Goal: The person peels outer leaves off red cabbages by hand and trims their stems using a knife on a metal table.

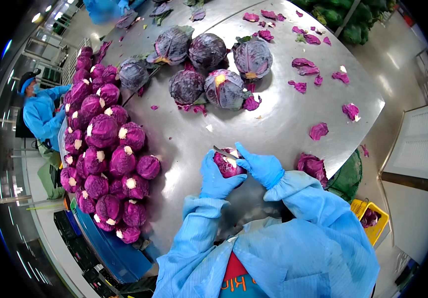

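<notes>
A small red cabbage (227,167) rests in my left hand (214,176), whose gloved fingers and thumb curl round it. My right hand (262,166), also in a blue glove, grips a knife (225,153); most of the handle is hidden in the fingers. The blade lies over the pale cut stem at the top of the cabbage. Both hands are just above the near part of the steel table (273,124). Loose purple leaves (312,169) lie to the right of my right hand.
Trimmed red cabbages (103,131) are heaped along the left. Several untrimmed cabbages (208,52) sit at the far middle. Leaf scraps (304,66) are scattered right. A yellow crate (375,223) stands below the right edge. A co-worker (42,111) is beyond the heap.
</notes>
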The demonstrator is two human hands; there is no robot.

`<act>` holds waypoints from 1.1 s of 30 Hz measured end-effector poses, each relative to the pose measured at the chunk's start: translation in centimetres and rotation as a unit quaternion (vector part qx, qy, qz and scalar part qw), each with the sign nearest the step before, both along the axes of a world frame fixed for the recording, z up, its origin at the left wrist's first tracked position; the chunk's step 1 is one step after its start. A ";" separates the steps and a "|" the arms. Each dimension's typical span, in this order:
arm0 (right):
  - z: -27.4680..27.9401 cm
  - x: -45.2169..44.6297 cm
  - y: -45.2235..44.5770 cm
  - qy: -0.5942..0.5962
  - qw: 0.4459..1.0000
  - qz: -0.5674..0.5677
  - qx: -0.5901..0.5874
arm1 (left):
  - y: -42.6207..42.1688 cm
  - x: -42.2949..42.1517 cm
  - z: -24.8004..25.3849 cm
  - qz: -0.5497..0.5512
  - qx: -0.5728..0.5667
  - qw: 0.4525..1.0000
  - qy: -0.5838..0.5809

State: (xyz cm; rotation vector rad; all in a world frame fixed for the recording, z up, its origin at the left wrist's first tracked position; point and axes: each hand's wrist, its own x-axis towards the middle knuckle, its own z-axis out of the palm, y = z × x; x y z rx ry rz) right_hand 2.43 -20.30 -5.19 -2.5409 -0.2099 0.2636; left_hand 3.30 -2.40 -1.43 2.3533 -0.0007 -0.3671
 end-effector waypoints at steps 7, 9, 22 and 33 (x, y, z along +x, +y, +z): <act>-0.6 1.8 -0.1 0.051 0.997 0.021 0.051 | -0.6 0.6 0.4 0.035 -0.015 0.999 0.026; 1.5 2.2 0.0 0.095 0.995 0.007 0.037 | -0.8 1.0 0.0 0.031 0.017 0.999 0.021; -0.2 4.0 -0.7 0.109 0.993 -0.016 0.031 | -3.2 2.3 1.8 0.050 0.128 0.986 0.091; -4.2 5.1 -6.0 -0.072 0.996 -0.038 -0.034 | -2.9 -2.1 -0.1 0.014 0.112 0.986 -0.121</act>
